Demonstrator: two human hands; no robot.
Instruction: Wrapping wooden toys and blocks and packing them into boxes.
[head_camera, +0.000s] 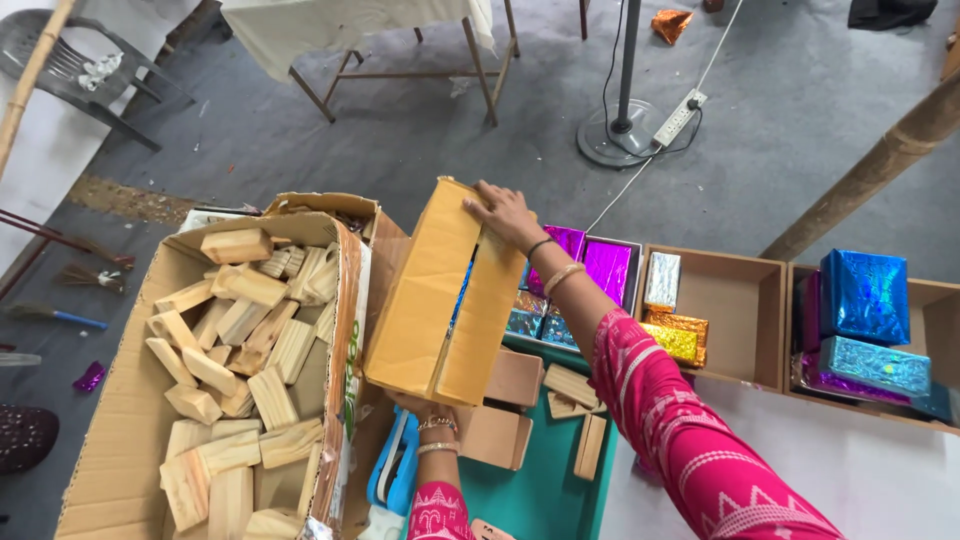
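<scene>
I hold a yellow-brown cardboard box (440, 295) up over the table, its top flaps nearly together with something blue showing in the gap. My right hand (503, 215) presses on the far top edge of the box. My left hand (425, 408) supports it from below and is mostly hidden by it. Both sleeves are pink with a white pattern.
A big open carton (120, 420) of several wooden blocks (240, 340) sits at the left. Shallow brown trays (740, 300) hold shiny wrapped parcels (865, 295). Wooden pieces (575, 400) lie on a green mat (545, 490). A fan stand (622, 130) and power strip (680, 118) are on the floor.
</scene>
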